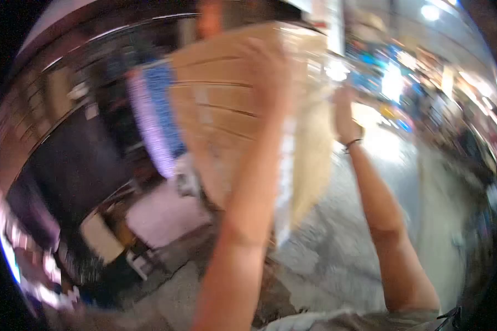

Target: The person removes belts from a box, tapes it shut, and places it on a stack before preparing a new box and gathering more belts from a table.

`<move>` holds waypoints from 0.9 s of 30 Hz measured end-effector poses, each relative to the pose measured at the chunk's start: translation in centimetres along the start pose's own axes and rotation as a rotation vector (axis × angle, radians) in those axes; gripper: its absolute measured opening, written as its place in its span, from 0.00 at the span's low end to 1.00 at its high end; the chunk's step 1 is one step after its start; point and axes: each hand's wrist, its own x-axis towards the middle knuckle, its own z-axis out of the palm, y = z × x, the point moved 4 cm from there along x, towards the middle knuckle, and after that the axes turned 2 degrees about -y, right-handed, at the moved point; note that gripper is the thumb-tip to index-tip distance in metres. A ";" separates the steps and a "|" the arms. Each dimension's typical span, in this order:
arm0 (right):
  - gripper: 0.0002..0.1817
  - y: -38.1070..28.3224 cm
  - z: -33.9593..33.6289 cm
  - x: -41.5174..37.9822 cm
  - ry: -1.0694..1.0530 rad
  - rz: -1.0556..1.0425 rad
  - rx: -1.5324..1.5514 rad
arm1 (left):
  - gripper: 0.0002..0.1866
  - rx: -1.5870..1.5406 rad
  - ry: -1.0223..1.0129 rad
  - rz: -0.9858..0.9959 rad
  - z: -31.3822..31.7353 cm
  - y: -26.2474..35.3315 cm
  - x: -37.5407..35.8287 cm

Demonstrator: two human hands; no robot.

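Observation:
A tall stack of brown cardboard (221,102), with dark seams running across it and a pale strip along one edge, stands directly in front of me. My left hand (264,69) lies against its face near the top, fingers blurred but stretched out. Beyond the right side of the cardboard, my right hand (345,117) is raised with its fingers pointing up. A dark band circles that wrist. Motion blur hides whether the right hand touches the cardboard.
Blue patterned material (163,105) and a purple strip (149,124) hang left of the cardboard. Lower left are a pinkish flat surface (168,218) and a beige panel (102,237). Grey concrete floor (337,254) stretches below and right. Bright lights and blurred clutter fill the right background.

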 end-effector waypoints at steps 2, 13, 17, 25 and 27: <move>0.26 -5.4 -3.7 -8.8 -0.130 0.110 0.112 | 0.22 -0.451 -0.022 -0.054 2.4 -2.0 1.4; 0.32 -20.0 -45.6 -55.2 -0.659 1.386 -0.514 | 0.43 -2.119 -1.081 -0.401 -19.4 11.2 -30.5; 0.29 -28.0 -56.7 -59.7 -0.495 1.706 -0.659 | 0.42 -2.974 -1.365 0.286 -35.4 22.1 -29.8; 0.27 -29.5 -68.8 -61.1 -0.266 1.757 -0.636 | 0.16 -3.383 -1.039 1.218 -51.0 35.1 -26.3; 0.27 -29.4 -70.2 -61.3 -0.251 1.790 -0.653 | 0.10 -3.125 -1.015 0.408 -50.5 38.2 -26.0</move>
